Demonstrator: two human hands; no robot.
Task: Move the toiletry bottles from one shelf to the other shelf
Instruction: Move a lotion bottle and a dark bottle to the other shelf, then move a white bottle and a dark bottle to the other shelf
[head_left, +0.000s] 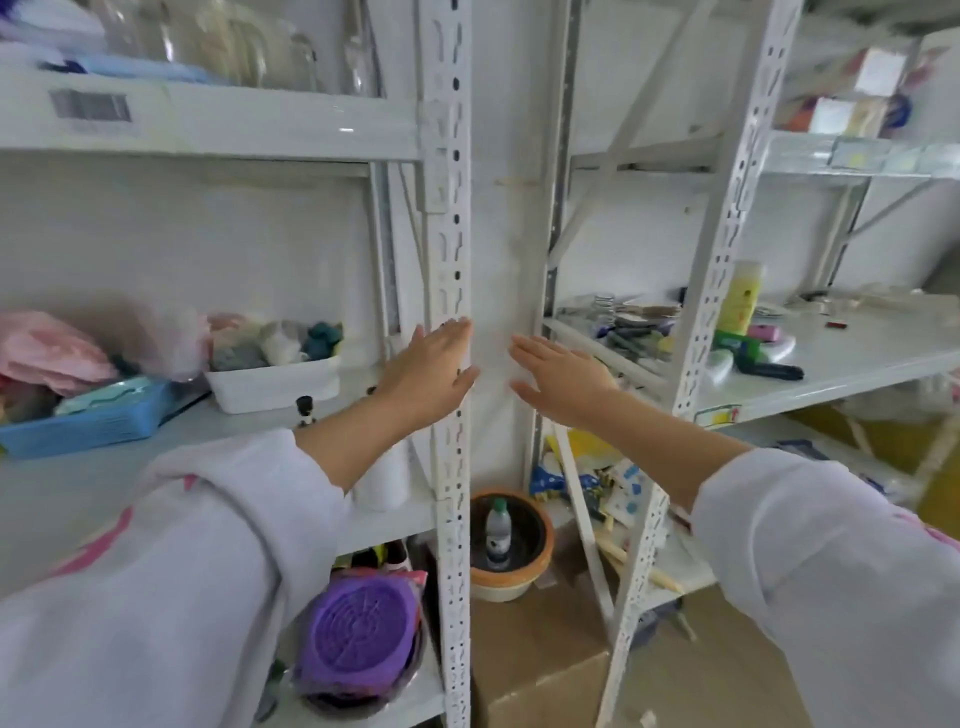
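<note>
Right shelf (857, 364): yellow bottle (740, 299) beyond fingers (524, 348)

No text can be read: the barcode label (91, 107) on the left shelf's edge, the yellow bottle (740, 299) and the small sticker (718, 415) are too blurred.

Scene is reading bright and evenly lit, diffuse white light, no hard shadows. Soft shadow is sitting behind the pink bag (49, 349) on the left shelf (218, 122). Small glare streak is showing on that shelf's front edge. Wide-angle lens is bending the uprights (451, 364) outward toward the frame edges. Corners are smearing: boxes (852, 98) top right and the barcode label (89, 107) are blurring, unreadable. Sleeves (171, 587) nearest the camera are looking soft. Overall image is slightly hazy, low detail.
</note>
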